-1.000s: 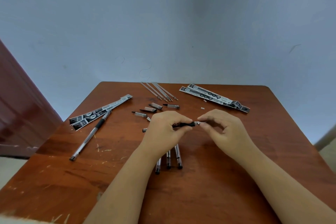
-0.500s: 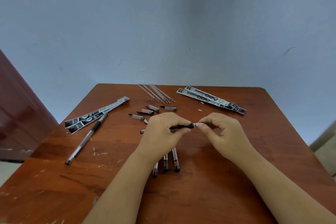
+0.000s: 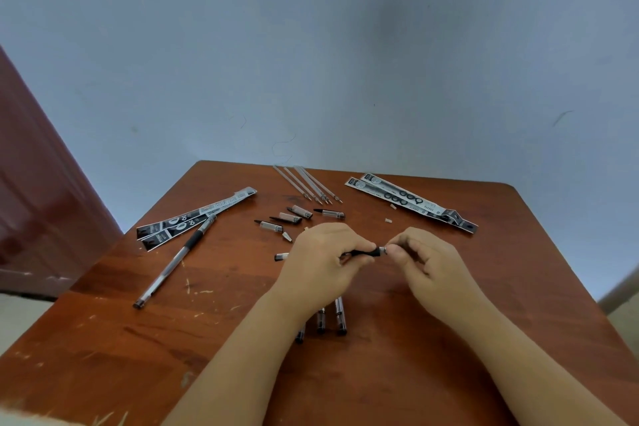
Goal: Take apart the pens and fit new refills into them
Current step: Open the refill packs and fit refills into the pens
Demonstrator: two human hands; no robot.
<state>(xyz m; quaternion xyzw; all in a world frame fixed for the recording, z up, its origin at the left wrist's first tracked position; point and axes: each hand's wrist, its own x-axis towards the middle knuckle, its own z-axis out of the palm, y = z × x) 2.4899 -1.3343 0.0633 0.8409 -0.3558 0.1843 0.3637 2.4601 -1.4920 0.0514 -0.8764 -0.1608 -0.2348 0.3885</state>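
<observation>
Gripping pen (image 3: 363, 253) unchanged, hands (image 3: 380, 256) steady.

pen caps (image 3: 292, 218) crowd beyond, bare table (image 3: 518, 287) right

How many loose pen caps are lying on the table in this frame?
4, in a cluster beyond the left hand: one cap nearest the left, one beside it, one just behind, one furthest right. More may be hidden under the hands.
</observation>
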